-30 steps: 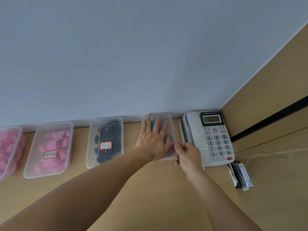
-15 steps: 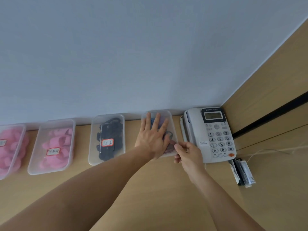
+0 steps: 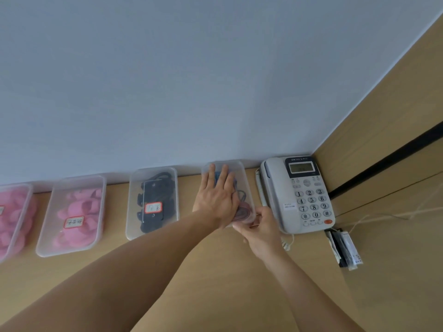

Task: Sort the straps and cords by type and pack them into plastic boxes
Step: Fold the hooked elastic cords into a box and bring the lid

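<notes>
Your left hand (image 3: 217, 200) lies flat, fingers straight toward 12 o'clock, pressing the top of the clear rectangular plastic box (image 3: 239, 166). Blue and red cords (image 3: 244, 212) show inside, at its 4 o'clock. Your right hand (image 3: 261, 231) pinches the box's near corner, with the grey desk telephone (image 3: 275, 195) at 3 o'clock.

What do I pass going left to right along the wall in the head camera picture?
From the left: box of pink straps, second box of pink straps, box of black straps, clear box of coloured cords, grey telephone, small bundle of packets.
</notes>
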### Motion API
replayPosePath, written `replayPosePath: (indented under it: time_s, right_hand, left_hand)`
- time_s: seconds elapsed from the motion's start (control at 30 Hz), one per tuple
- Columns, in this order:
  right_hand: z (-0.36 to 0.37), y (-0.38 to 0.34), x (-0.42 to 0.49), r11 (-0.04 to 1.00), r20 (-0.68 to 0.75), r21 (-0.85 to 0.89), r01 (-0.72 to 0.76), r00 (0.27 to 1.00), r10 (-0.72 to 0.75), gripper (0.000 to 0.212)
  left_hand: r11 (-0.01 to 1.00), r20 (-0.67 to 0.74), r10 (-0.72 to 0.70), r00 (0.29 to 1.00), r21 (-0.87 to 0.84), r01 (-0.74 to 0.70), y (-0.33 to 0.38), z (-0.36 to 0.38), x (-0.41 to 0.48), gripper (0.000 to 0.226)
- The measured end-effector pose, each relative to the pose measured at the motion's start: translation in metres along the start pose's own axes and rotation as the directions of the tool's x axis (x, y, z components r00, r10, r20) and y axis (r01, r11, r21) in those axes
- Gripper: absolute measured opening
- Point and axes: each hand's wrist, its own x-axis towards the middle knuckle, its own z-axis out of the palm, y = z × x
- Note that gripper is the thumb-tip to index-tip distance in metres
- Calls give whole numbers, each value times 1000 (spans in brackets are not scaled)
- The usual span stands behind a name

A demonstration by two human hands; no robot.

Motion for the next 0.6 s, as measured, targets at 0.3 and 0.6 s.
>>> replayPosePath:
  time_s: [0.3, 0.6]
  right_hand:
    - [-13, -11, 9, 926, 39, 326, -189, 982, 187, 14]
    - [-11, -11, 17, 961, 11, 224, -161, 987, 162, 9]
  left_hand:
    - [1000, 3, 9, 1000, 14, -9, -1, 1, 0, 68]
    - [997, 10, -23, 1000, 68, 23, 3, -4, 0, 62]
